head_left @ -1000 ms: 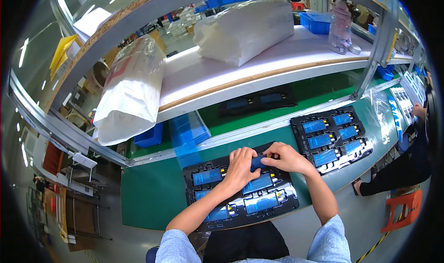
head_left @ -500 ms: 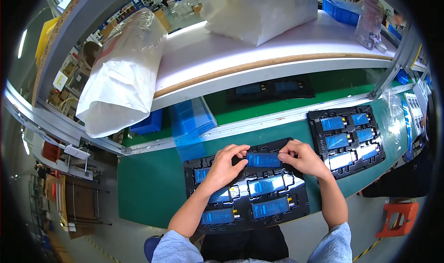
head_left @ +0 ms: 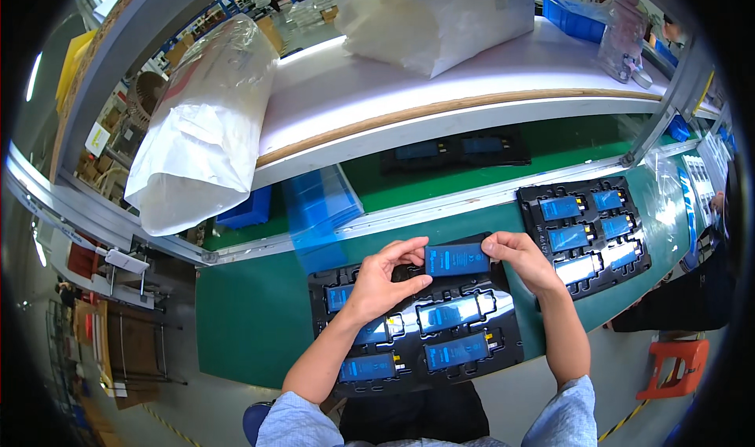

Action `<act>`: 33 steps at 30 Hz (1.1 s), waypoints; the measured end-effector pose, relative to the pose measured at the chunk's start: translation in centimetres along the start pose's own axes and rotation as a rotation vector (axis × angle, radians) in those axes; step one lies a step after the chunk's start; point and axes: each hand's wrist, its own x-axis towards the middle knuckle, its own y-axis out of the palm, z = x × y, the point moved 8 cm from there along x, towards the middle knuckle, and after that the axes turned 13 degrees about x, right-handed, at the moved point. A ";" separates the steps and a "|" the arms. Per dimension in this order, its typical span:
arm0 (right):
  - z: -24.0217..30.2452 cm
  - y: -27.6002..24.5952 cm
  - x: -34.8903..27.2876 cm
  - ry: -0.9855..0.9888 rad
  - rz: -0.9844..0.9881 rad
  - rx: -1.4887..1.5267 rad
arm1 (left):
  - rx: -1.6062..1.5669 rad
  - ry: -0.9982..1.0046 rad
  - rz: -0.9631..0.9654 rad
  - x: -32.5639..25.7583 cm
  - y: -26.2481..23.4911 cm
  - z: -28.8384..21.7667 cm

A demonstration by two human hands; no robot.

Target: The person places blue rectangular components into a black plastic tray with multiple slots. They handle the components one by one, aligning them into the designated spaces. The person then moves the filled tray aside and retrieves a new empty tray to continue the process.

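Both hands pinch a flat, glossy blue rectangular battery cell point(head_left: 457, 259) by its short ends: left hand point(head_left: 383, 283) at its nine o'clock, right hand point(head_left: 519, 258) at three o'clock. It hovers just over the black moulded plastic tray point(head_left: 417, 325). A second black tray point(head_left: 586, 231) lies at two o'clock on the green mat point(head_left: 244, 321).

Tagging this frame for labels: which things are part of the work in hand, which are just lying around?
In use:
- left hand and right hand, each pinching an end of the blue cell
- black tray under the hands, with more cells in its slots

Lying about:
- second tray to the right
- blue film stack
- white bags on the shelf
- orange stool
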 end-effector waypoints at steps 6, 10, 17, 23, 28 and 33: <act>-0.4 -0.3 0.1 -0.017 0.029 0.026 | 0.027 0.088 -0.021 0.0 0.2 -1.0; -0.4 -0.3 0.1 -0.013 0.032 0.030 | 0.149 0.115 -0.033 0.0 0.1 -1.3; -0.1 0.0 -0.2 -0.010 0.021 0.033 | 0.343 0.113 -0.089 0.0 0.0 -1.8; -0.1 -0.3 -0.1 -0.018 0.018 0.025 | 0.493 0.119 -0.156 0.0 0.0 -2.4; -0.3 -0.6 0.0 -0.012 0.060 0.030 | 0.501 0.131 -0.166 0.0 0.0 -2.4; -1.1 -1.6 0.3 0.035 0.001 0.105 | 0.495 0.131 -0.154 0.1 0.1 -2.0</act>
